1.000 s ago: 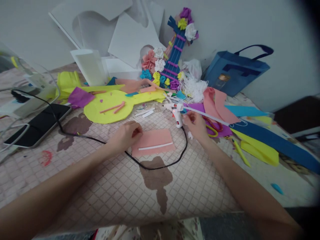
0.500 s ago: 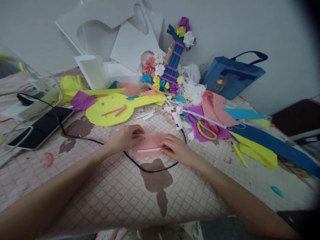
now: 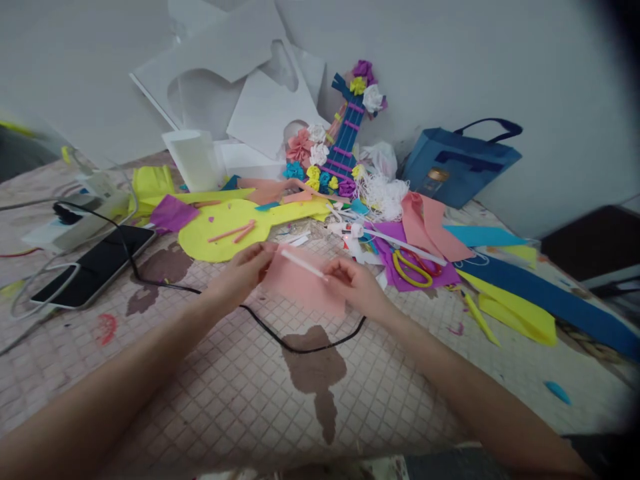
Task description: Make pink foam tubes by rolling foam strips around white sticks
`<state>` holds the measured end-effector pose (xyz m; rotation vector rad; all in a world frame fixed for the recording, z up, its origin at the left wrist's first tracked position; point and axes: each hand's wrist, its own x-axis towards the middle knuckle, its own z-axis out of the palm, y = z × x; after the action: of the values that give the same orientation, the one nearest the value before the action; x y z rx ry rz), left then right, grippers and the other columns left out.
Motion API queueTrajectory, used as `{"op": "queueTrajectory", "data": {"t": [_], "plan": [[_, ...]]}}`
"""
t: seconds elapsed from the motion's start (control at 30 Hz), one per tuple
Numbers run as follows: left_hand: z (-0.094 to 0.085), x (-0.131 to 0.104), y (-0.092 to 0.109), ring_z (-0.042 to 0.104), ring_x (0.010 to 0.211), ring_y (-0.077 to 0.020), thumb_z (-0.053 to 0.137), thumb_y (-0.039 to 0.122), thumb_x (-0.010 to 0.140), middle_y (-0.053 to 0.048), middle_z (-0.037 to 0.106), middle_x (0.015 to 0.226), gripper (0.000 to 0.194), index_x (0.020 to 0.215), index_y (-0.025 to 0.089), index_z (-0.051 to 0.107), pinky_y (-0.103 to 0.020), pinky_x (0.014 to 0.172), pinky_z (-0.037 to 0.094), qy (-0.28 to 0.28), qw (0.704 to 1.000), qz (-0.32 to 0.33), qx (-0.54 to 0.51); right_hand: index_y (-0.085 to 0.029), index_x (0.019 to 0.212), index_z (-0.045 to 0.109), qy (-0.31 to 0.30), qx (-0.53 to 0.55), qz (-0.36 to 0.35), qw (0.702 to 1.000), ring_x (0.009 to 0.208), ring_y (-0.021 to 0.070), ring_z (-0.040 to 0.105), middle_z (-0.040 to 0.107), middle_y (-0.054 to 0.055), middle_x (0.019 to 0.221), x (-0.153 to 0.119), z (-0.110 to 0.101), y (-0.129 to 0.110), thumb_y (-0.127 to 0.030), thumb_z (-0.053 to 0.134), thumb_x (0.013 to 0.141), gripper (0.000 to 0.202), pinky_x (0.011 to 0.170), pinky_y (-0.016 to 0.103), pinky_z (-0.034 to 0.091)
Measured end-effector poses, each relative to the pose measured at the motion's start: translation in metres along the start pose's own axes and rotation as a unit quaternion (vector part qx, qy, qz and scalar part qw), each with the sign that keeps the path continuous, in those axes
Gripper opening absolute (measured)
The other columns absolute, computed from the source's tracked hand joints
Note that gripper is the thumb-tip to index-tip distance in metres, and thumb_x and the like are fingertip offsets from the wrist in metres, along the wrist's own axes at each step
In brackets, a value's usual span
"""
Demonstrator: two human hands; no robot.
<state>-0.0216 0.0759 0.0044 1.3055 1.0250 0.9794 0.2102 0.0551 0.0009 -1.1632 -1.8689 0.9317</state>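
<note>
Between my hands is a rectangle of pink crepe paper (image 3: 307,291), tilted, with its right corner lower. A thin white strip (image 3: 302,263) lies slantwise along its upper edge. My left hand (image 3: 249,268) pinches the paper's upper left corner with closed fingers. My right hand (image 3: 357,285) has its fingers pinched at the strip's right end, on the paper's right side. Just behind the right hand lies a white hot glue gun (image 3: 351,231) with a small red light, partly hidden by the hand.
A black cable (image 3: 300,351) loops in front of the paper. Beyond lie a yellow guitar-shaped cutout (image 3: 220,248), yellow-handled scissors (image 3: 411,268) and a decorated blue model guitar (image 3: 346,137). A phone (image 3: 95,267) lies left; a blue bag (image 3: 460,167) stands back right.
The pink paper has turned clockwise, and its right corner now points toward me. The white strip, nearly level before, slopes down to the right along the upper edge. Both hands still grip.
</note>
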Motion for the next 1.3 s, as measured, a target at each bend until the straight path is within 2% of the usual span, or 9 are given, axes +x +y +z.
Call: {"op": "queueTrajectory", "data": {"t": [0.1,0.17,0.27,0.4,0.6,0.83,1.0,1.13,1.3], "plan": [[0.013,-0.004,-0.004,0.062,0.094,-0.0208,0.033,0.054,0.09,-0.012,0.066,0.102,0.046,0.104,0.017,0.057,-0.036,0.083,0.05,-0.027,0.975,-0.098,-0.198,-0.02,0.08,0.055,0.075,0.085,0.069,0.991,0.067,0.0138,0.056,0.059,-0.001,0.074,0.001,0.01,0.008,-0.034,0.058,0.079,0.014,0.062,0.026,0.044],[0.024,-0.011,-0.007,0.063,0.095,-0.0213,0.046,0.045,0.088,-0.011,0.067,0.103,0.035,0.103,0.016,0.058,-0.037,0.087,0.049,-0.048,0.961,-0.127,-0.241,-0.02,0.079,0.056,0.088,0.101,0.088,0.987,0.067,0.014,0.056,0.059,-0.001,0.072,0.0,0.017,0.01,-0.037,0.059,0.079,0.017,0.062,0.026,0.044],[0.038,-0.021,-0.01,0.063,0.096,-0.0204,0.059,0.027,0.083,-0.009,0.068,0.103,0.02,0.098,0.015,0.062,-0.035,0.088,0.049,-0.026,0.961,-0.122,-0.246,-0.02,0.079,0.058,0.078,0.083,0.072,0.991,0.071,0.0158,0.058,0.063,0.001,0.076,-0.004,0.023,0.008,-0.037,0.062,0.077,0.017,0.065,0.027,0.045],[0.044,-0.026,-0.007,0.062,0.098,-0.0171,0.048,0.022,0.09,-0.008,0.067,0.108,0.019,0.099,0.014,0.062,-0.03,0.089,0.05,0.039,0.946,-0.163,-0.277,-0.02,0.08,0.061,0.084,-0.012,-0.004,0.996,0.074,0.0173,0.06,0.066,0.002,0.079,-0.01,0.025,-0.002,-0.031,0.057,0.082,0.012,0.068,0.029,0.045],[0.041,-0.026,-0.006,0.064,0.094,-0.0186,0.042,0.039,0.093,-0.01,0.068,0.107,0.033,0.104,0.015,0.062,-0.03,0.083,0.053,-0.035,0.928,-0.164,-0.334,-0.019,0.085,0.062,0.095,-0.053,-0.058,0.992,0.08,0.017,0.061,0.066,0.003,0.083,-0.014,0.027,-0.008,-0.017,0.051,0.083,0.012,0.073,0.029,0.045],[0.043,-0.027,-0.013,0.067,0.066,-0.014,0.058,0.004,0.08,-0.008,0.071,0.077,0.009,0.079,0.009,0.065,-0.025,0.068,0.057,0.036,0.933,-0.19,-0.305,-0.019,0.094,0.061,0.077,-0.034,-0.064,0.994,0.087,0.0162,0.06,0.065,0.004,0.092,-0.021,0.023,-0.007,-0.016,0.049,0.083,0.016,0.076,0.028,0.047],[0.031,-0.02,-0.008,0.067,0.066,-0.0134,0.054,0.003,0.082,-0.008,0.072,0.079,0.013,0.081,0.009,0.066,-0.024,0.065,0.058,0.042,0.942,-0.188,-0.276,-0.02,0.089,0.059,0.089,-0.145,-0.014,0.985,0.073,0.0157,0.059,0.064,0.004,0.083,-0.042,-0.019,0.008,-0.026,0.047,0.087,0.013,0.062,0.026,0.047],[0.024,-0.016,-0.01,0.068,0.067,-0.0149,0.057,0.003,0.08,-0.009,0.073,0.081,0.012,0.085,0.009,0.066,-0.025,0.065,0.058,0.011,0.949,-0.203,-0.242,-0.02,0.089,0.057,0.117,-0.37,0.064,0.919,0.077,0.0177,0.06,0.064,0.005,0.085,-0.046,-0.088,0.036,-0.03,0.049,0.085,0.014,0.069,0.029,0.046],[0.022,-0.016,-0.01,0.069,0.066,-0.0169,0.057,0.007,0.082,-0.011,0.073,0.081,0.012,0.088,0.008,0.067,-0.026,0.062,0.057,-0.028,0.952,-0.218,-0.215,-0.016,0.084,0.054,0.112,-0.437,0.133,0.882,0.084,0.0263,0.059,0.061,0.011,0.086,-0.032,-0.158,0.071,-0.042,0.063,0.072,0.03,0.07,0.034,0.044]]}}
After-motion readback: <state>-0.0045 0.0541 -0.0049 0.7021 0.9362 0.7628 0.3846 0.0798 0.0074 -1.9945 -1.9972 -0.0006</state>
